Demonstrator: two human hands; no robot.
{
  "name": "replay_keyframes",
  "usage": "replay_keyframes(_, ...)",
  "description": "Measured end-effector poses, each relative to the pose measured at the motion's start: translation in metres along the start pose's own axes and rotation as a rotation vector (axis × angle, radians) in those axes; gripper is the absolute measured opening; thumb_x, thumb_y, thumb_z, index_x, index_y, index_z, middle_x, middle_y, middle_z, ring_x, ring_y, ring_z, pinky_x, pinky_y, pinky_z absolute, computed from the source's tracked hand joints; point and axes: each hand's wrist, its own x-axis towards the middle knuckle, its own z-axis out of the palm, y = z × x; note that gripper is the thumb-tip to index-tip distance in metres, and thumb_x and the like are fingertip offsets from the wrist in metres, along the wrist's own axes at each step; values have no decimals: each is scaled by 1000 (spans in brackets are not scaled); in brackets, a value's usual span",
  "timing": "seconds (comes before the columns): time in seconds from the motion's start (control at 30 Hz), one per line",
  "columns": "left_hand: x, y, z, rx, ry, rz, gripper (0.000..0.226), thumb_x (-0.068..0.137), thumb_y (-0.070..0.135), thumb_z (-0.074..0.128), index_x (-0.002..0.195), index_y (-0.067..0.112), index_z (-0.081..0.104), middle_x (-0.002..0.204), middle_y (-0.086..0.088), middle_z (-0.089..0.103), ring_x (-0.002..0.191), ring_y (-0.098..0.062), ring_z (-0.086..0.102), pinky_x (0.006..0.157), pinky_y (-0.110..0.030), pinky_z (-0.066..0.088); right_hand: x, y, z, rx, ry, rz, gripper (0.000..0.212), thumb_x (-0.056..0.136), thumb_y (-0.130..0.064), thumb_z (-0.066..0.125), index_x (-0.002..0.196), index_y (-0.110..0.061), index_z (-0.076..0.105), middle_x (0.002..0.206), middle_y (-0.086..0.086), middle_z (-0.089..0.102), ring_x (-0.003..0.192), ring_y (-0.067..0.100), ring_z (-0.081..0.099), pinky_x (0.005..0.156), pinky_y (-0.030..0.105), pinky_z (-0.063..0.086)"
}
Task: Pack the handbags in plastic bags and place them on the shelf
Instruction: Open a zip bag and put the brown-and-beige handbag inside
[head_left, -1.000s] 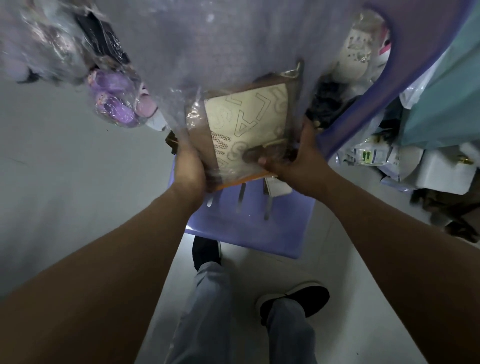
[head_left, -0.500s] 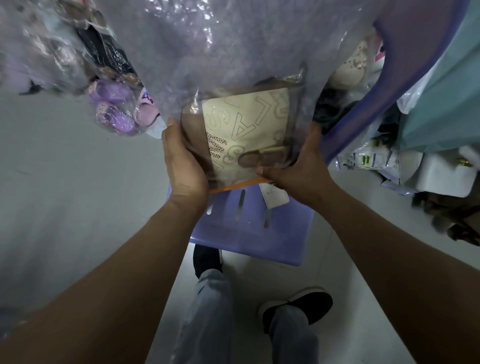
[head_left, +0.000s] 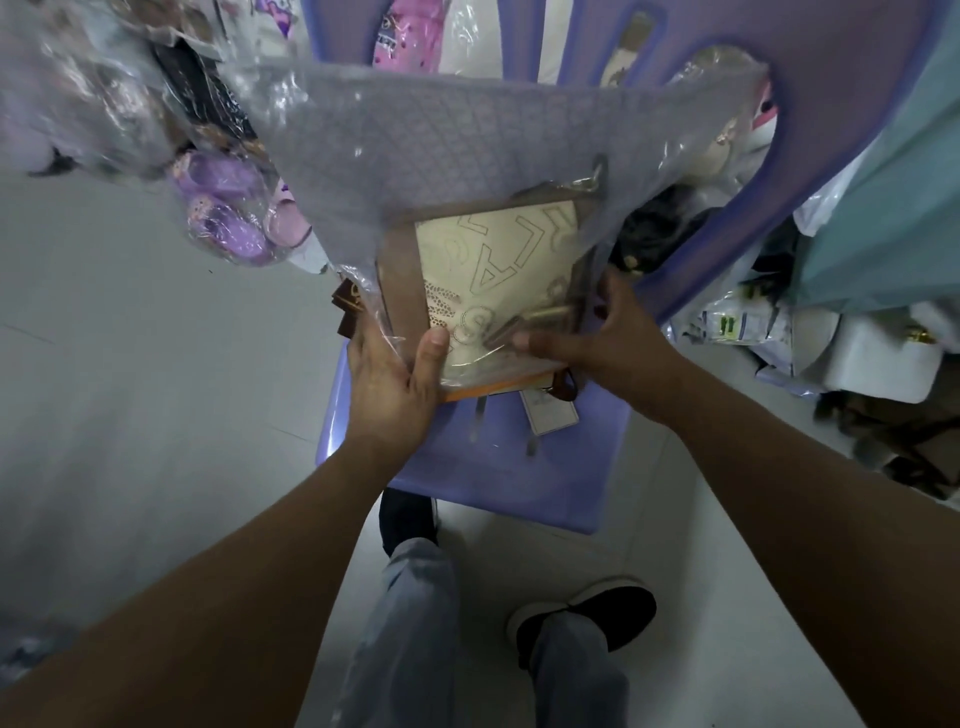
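Cream handbag (head_left: 493, 280), brown trim, perhaps stitched letters; lilac chair (head_left: 498, 462).

We see a purple plastic chair (head_left: 519, 483) standing on the pale floor (head_left: 130, 389); a white tag (head_left: 550, 418) lies on its seat, toward the back edge.

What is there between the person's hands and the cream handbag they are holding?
In the head view, a clear plastic bag lies between: the left hand and right hand grip the handbag through its film.

handbag (head_left: 493, 280) in plastic bag (head_left: 467, 140) | above chair (head_left: 509, 467) | hands at both sides
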Motion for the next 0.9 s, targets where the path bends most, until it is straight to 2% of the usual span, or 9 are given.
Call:
replay_keyframes(0.1, -4, 0, -8, -44, -57, 4, 68, 95, 51, 51, 148, 11, 38, 139, -10, 55, 129, -30, 51, 108, -52, 43, 10, -6, -2, 77, 38, 14, 73, 78, -14, 86, 139, -22, 46, 132, -4, 64, 121, 5, 61, 100, 31, 54)
replay_keyframes(0.23, -15, 1, -17, 144, -58, -70, 70, 91, 64, 40, 144, 18, 46, 149, -8, 40, 140, -28, 29, 118, -42, 28, 6, 10, 1, -28, -98, 98, 63, 83, -29, 81, 138, -20, 50, 126, -8, 68, 113, 3, 65, 96, 31, 55)
replay_keyframes(0.3, -8, 14, -26, -85, 63, -120, 64, 89, 62, 40, 127, 14, 58, 137, -10, 52, 131, -26, 43, 109, -41, 39, -1, 13, 0, -55, -157, 111, 59, 82, -39, 76, 135, -27, 54, 119, -18, 71, 112, 0, 66, 91, 18, 53)
replay_keyframes(0.4, 24, 43, -32, -707, 216, -368, 44, 95, 56, 41, 103, 29, 74, 89, 13, 76, 83, -9, 72, 68, -24, 55, -6, 9, -1, -61, -201, 91, 34, 84, -39, 74, 116, -32, 65, 109, -26, 73, 108, -3, 67, 83, 8, 51)
replay_keyframes(0.5, 45, 58, -22, -739, 48, -409, 64, 89, 72, 37, 110, 27, 77, 109, 2, 77, 103, -13, 72, 94, -30, 55, -4, 6, -1, 26, -152, 61, 43, 89, -21, 76, 128, -11, 63, 121, 1, 74, 113, 17, 70, 94, 36, 58)
replay_keyframes(0.57, 48, 60, -20, -681, 107, -429, 66, 79, 76, 42, 105, 25, 75, 111, 5, 75, 108, -12, 69, 103, -36, 47, 0, 0, -1, 51, -105, 42, 50, 86, -17, 80, 127, -1, 58, 113, 17, 72, 96, 37, 72, 75, 54, 61)
replay_keyframes(0.67, 47, 58, -19, -681, 145, -409, 61, 75, 76, 37, 89, 29, 74, 99, 13, 75, 95, -5, 68, 93, -29, 47, 6, 0, -6, 11, -45, -21, 55, 78, -17, 87, 119, 2, 57, 99, 13, 69, 77, 20, 67, 59, 30, 52)
replay_keyframes(0.8, 30, 48, -7, -647, 124, -424, 48, 85, 70, 37, 79, 32, 65, 84, 20, 70, 69, 10, 64, 75, -16, 47, 4, 12, -8, -64, -114, -44, 52, 80, -27, 85, 126, -24, 61, 117, -5, 71, 98, 1, 69, 78, 23, 56)
replay_keyframes(0.9, 21, 39, -8, -671, 37, -435, 57, 99, 64, 27, 116, 29, 69, 107, 18, 74, 92, 9, 68, 76, -12, 53, -3, 21, -7, -124, -237, -70, 46, 83, -27, 83, 113, -56, 64, 121, -16, 71, 119, 5, 64, 100, 29, 52)
